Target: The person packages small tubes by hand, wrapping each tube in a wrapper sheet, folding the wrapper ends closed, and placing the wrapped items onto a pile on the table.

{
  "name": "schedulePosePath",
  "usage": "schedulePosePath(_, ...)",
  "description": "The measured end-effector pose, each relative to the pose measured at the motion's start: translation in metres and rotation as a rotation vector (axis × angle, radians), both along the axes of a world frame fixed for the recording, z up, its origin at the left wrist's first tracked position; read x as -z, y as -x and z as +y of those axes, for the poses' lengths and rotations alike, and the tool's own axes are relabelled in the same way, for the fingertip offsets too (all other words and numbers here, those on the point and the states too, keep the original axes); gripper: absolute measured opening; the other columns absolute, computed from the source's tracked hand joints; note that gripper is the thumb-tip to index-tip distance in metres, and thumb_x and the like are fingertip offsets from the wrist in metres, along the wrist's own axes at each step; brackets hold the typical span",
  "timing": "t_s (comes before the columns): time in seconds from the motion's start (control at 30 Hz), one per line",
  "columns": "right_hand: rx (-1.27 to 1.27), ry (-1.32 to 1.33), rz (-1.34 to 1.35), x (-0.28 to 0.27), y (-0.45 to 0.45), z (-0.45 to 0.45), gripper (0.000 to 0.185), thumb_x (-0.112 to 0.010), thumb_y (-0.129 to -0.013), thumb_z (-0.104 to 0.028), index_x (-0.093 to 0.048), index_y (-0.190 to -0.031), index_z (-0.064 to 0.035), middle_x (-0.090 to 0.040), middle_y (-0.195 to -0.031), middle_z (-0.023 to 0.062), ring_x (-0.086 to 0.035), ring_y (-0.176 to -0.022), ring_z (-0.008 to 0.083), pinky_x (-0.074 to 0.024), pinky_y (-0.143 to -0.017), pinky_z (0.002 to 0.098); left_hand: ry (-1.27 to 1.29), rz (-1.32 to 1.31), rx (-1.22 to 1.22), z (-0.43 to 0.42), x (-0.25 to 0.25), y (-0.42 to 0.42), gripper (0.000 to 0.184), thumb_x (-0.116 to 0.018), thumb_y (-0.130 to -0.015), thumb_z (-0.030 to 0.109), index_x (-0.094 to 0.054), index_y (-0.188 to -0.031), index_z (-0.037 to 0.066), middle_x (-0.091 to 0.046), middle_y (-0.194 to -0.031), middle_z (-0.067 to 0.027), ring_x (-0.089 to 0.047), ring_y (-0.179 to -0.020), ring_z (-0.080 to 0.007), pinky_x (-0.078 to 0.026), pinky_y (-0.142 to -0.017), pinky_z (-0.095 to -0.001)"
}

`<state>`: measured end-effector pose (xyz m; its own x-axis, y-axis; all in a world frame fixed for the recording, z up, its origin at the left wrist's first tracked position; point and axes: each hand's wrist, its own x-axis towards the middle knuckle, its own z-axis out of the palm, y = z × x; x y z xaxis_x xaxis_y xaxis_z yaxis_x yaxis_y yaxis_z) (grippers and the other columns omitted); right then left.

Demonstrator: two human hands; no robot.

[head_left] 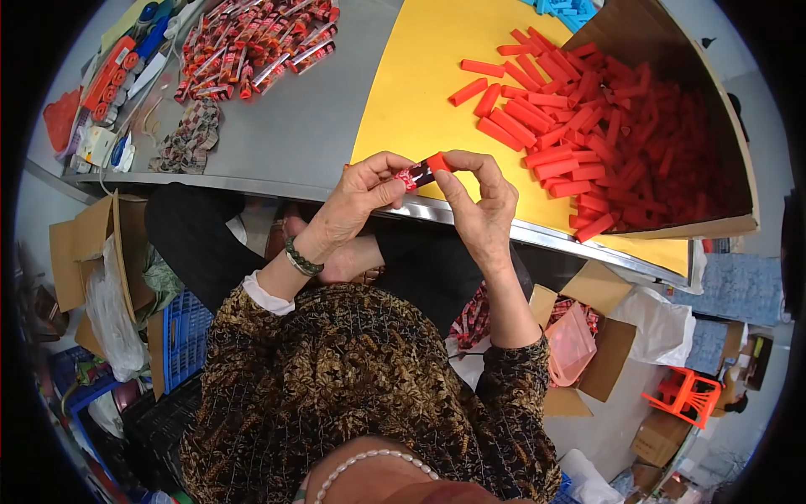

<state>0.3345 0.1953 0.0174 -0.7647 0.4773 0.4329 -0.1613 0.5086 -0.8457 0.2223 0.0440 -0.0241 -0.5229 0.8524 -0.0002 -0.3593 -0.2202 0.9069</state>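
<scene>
Small wrapped piece [417, 175] pinched between both hands, over the front edge of the table [285, 134].
The left hand [357, 200] grips its patterned end; the right hand [485, 208] has thumb and forefinger closed on its red end. To the right, a cardboard box [703, 105] lies open, red tubes [579, 118] filling it and spilling onto a yellow sheet [411, 101]. Below, an open carton [609, 359] holds a pink tray [571, 346].

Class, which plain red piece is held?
The red piece pinched by the right hand, against a dark wrapped item; the others lie loose in and beside the cardboard box.
</scene>
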Motion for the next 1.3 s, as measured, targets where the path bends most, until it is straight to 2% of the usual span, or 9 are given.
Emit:
schedulePosePath(0.17, -0.076, 0.027, 0.015, -0.001, -0.001, -0.001, 0.021, -0.071, -0.080, -0.002, -0.064, -0.100, 0.0004, -0.070, -0.101, 0.0134, -0.068, -0.097, 0.0223, -0.0509, -0.086, 0.0308, -0.031, -0.112, 0.025, 0.001, -0.006, -0.003, 0.022, -0.059, -0.095, 0.015, -0.059, -0.114, 0.005, -0.060, -0.096, 0.0017, -0.051, -0.074, -0.0037, -0.046, -0.070, -0.0182)
schedulePosePath(0.37, -0.083, -0.048, 0.053, 0.008, 0.000, -0.005, 0.024, -0.073, -0.078, -0.001, -0.065, -0.101, -0.0004, -0.069, -0.106, 0.0141, -0.067, -0.102, 0.0241, -0.0513, -0.088, 0.0328, -0.028, -0.115, 0.015, 0.001, -0.008, -0.005, 0.023, -0.060, -0.095, 0.017, -0.060, -0.114, 0.005, -0.060, -0.095, 0.0023, -0.050, -0.073, -0.0030, -0.046, -0.068, -0.0172)
schedulePosePath(0.43, -0.084, -0.044, 0.067, 0.010, 0.001, -0.006, 0.025, -0.074, -0.077, -0.001, -0.066, -0.101, -0.0005, -0.069, -0.107, 0.0143, -0.066, -0.102, 0.0248, -0.0515, -0.088, 0.0335, -0.047, -0.144, 0.012, 0.000, -0.005, -0.004, 0.024, -0.061, -0.094, 0.015, -0.058, -0.114, 0.004, -0.061, -0.097, -0.0002, -0.052, -0.074, -0.0060, -0.046, -0.068, -0.0184)
schedulePosePath(0.73, -0.092, -0.073, 0.070, 0.012, 0.003, -0.007, 0.022, -0.071, -0.079, 0.001, -0.067, -0.100, 0.0003, -0.069, -0.105, 0.0164, -0.067, -0.100, 0.0263, -0.0517, -0.086, 0.0339, -0.068, -0.161, 0.021, 0.000, 0.005, -0.001, 0.025, -0.061, -0.093, 0.013, -0.057, -0.116, 0.002, -0.062, -0.098, -0.0021, -0.053, -0.074, -0.0076, -0.046, -0.067, -0.0202)
schedulePosePath(0.93, -0.080, -0.104, 0.066, 0.006, 0.006, -0.007, 0.027, -0.070, -0.081, -0.001, -0.065, -0.107, 0.0002, -0.068, -0.106, 0.0155, -0.067, -0.099, 0.0248, -0.0509, -0.086, 0.0325, -0.069, -0.170, -0.026, -0.001, 0.007, 0.001, 0.024, -0.060, -0.094, 0.013, -0.058, -0.116, 0.002, -0.062, -0.093, -0.0042, -0.052, -0.072, -0.0072, -0.045, -0.065, -0.0189)
schedulePosePath(1.03, -0.038, 0.060, 0.034, 0.006, 0.004, -0.004, 0.027, -0.068, -0.083, 0.000, -0.063, -0.110, 0.0006, -0.068, -0.103, 0.0133, -0.067, -0.094, 0.0222, -0.0508, -0.084, 0.0311, -0.065, -0.177, -0.039, -0.003, 0.004, 0.005, 0.023, -0.060, -0.094, 0.014, -0.060, -0.115, 0.002, -0.063, -0.090, -0.0060, -0.052, -0.070, -0.0069, -0.043, -0.063, -0.0178)
schedulePosePath(1.07, -0.028, 0.044, 0.026, 0.007, 0.003, -0.002, 0.027, -0.067, -0.083, 0.000, -0.063, -0.110, 0.0007, -0.068, -0.102, 0.0127, -0.067, -0.093, 0.0214, -0.0508, -0.083, 0.0307, -0.060, -0.183, -0.045, -0.004, 0.002, 0.005, 0.023, -0.060, -0.094, 0.014, -0.060, -0.114, 0.002, -0.064, -0.089, -0.0067, -0.052, -0.070, -0.0067, -0.043, -0.063, -0.0174)
schedulePosePath(1.17, -0.020, 0.015, 0.025, 0.010, 0.003, -0.001, 0.025, -0.065, -0.085, 0.002, -0.063, -0.109, 0.0011, -0.068, -0.099, 0.0111, -0.066, -0.088, 0.0188, -0.0508, -0.080, 0.0295, -0.068, -0.156, -0.071, -0.005, 0.004, 0.007, 0.023, -0.060, -0.095, 0.014, -0.060, -0.114, 0.003, -0.065, -0.091, -0.0062, -0.052, -0.068, -0.0059, -0.043, -0.062, -0.0172)
schedulePosePath(1.3, 0.009, 0.060, -0.014, 0.024, 0.001, 0.003, 0.019, -0.065, -0.085, 0.001, -0.066, -0.104, 0.0016, -0.068, -0.097, 0.0104, -0.066, -0.087, 0.0175, -0.0507, -0.079, 0.0287, 0.012, -0.095, -0.118, -0.011, 0.006, 0.022, 0.022, -0.061, -0.094, 0.014, -0.062, -0.112, 0.002, -0.064, -0.089, 0.0006, -0.048, -0.064, -0.0018, -0.042, -0.059, -0.0158)
